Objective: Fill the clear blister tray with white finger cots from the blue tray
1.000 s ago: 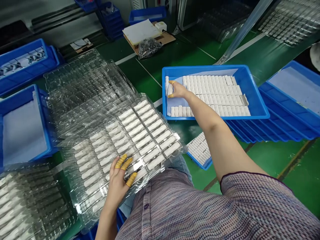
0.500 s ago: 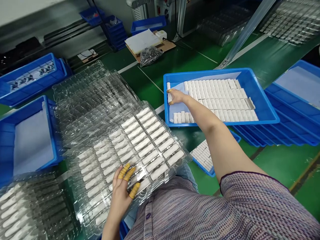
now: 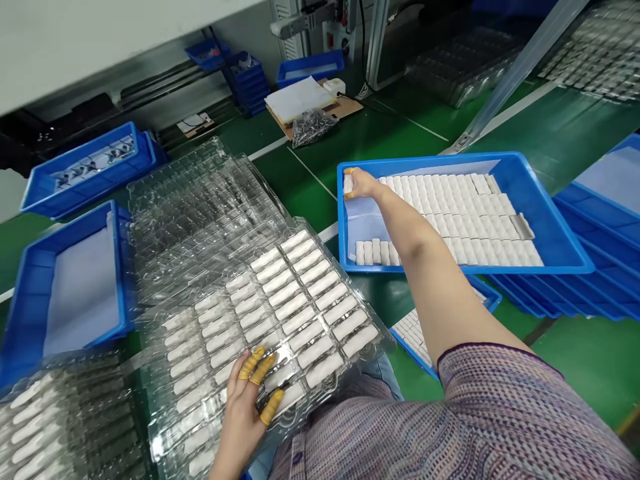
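Observation:
A clear plastic tray (image 3: 334, 273) filled with rows of white, rounded block-like pieces (image 3: 299, 307) lies in front of me. My left hand (image 3: 247, 400) rests on its near part with fingers spread, yellow cots on several fingertips, and appears to hold nothing. At the far left corner of a blue bin (image 3: 560, 233), my right hand (image 3: 363, 183) pinches a white piece (image 3: 349, 185) between thumb and finger. Rows of the same pieces (image 3: 440, 193) stand packed on a pale sheet in that bin. The right forearm hides part of the near row.
Nested clear trays (image 3: 195, 213) are stacked beyond the filled tray. Blue bins (image 3: 120, 253) stand at the left, and stacked blue bins (image 3: 600, 220) at the right. Another filled tray stack (image 3: 40, 427) is at lower left. A metal post (image 3: 520, 73) slants down behind the bin.
My right hand has moved along the bin's left wall to its far corner. My left hand has stayed on the tray. The whole view has shifted slightly.

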`<state>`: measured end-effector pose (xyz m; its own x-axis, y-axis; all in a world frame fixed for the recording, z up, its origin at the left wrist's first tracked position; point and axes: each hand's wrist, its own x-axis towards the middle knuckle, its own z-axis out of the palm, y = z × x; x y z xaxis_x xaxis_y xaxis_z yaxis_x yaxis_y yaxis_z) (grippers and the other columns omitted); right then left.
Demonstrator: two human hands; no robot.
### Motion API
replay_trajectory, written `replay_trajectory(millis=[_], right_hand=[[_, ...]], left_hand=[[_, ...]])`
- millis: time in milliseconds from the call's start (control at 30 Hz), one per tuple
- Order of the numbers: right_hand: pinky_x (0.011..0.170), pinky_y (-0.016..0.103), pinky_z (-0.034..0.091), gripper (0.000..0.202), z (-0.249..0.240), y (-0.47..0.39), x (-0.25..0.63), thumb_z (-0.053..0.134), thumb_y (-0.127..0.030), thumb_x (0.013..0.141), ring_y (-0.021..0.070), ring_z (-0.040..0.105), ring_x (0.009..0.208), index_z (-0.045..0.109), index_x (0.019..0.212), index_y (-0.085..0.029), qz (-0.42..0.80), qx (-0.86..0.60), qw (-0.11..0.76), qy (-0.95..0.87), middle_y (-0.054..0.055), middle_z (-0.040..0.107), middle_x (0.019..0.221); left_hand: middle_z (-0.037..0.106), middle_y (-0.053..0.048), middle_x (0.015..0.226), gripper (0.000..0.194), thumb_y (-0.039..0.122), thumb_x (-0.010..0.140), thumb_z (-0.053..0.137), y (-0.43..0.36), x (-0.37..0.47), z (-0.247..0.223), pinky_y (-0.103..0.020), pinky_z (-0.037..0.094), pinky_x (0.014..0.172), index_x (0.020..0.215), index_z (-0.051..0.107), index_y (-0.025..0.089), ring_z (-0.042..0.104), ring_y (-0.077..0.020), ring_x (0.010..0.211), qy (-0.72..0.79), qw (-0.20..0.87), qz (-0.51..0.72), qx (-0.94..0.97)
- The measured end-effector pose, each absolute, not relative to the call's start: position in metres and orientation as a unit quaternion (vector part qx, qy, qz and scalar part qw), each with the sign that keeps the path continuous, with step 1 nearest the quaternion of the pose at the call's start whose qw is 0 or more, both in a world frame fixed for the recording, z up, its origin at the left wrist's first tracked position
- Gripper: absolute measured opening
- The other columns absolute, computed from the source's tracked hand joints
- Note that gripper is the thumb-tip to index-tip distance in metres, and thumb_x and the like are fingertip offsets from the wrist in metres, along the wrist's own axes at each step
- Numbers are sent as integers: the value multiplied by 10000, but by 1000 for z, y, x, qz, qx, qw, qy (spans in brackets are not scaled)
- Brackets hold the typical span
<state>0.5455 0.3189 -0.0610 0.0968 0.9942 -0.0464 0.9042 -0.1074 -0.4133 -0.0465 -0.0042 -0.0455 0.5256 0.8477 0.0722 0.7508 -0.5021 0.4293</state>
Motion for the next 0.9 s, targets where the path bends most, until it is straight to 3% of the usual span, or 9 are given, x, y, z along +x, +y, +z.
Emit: replay_trajectory(millis=[233, 433, 600, 767, 833, 900], right_hand=[[1204, 470, 478, 1092, -62, 327, 549, 999, -307, 584, 424, 624, 1366, 546, 1551, -75, 188, -705, 77, -679, 239, 595, 1524], [1187, 503, 481, 1074, -64, 327, 546, 993, -279, 563, 438, 615, 1365, 557, 1528, -101, 190, -724, 66, -660, 230, 621, 1485], [1189, 533, 471, 950, -65, 314, 538, 969, -271, 568, 444, 618, 1355, 621, 1437, -111, 189, -739, 130, -633, 221, 649, 1446], [1191, 503, 480, 859, -52, 283, 532, 861, -347, 735, 363, 634, 1355, 516, 1486, -112, 187, -748, 248, -587, 213, 622, 1495], [1167, 476, 507, 846, -41, 268, 523, 823, -372, 774, 325, 648, 1339, 470, 1506, -133, 194, -738, 283, -581, 192, 614, 1512], [1136, 463, 535, 855, -27, 249, 504, 833, -387, 758, 304, 659, 1321, 462, 1497, -171, 245, -693, 333, -591, 155, 626, 1498]], left_hand=[[563, -109, 1593, 501, 365, 1015, 615, -8, -50, -53, -663, 522, 1132, 1513, 582, 325, 350, -411, 1589, 491, 181, 124, 843], [601, -120, 1545, 465, 363, 1007, 634, -4, -47, -46, -660, 557, 1089, 1468, 619, 307, 410, -409, 1541, 477, 175, 123, 853], [605, -125, 1544, 455, 384, 1009, 633, -3, -45, -44, -674, 549, 1101, 1453, 636, 285, 429, -411, 1526, 484, 178, 119, 848], [611, -118, 1546, 449, 413, 1004, 635, 0, -41, -44, -700, 497, 1159, 1435, 658, 288, 424, -414, 1541, 494, 223, 127, 831], [623, -117, 1537, 494, 465, 986, 661, -1, -41, -40, -774, 403, 1204, 1454, 644, 308, 428, -433, 1538, 493, 236, 143, 825], [639, -102, 1523, 524, 533, 972, 667, -2, -41, -33, -846, 217, 1257, 1460, 637, 345, 442, -447, 1532, 494, 249, 184, 813]])
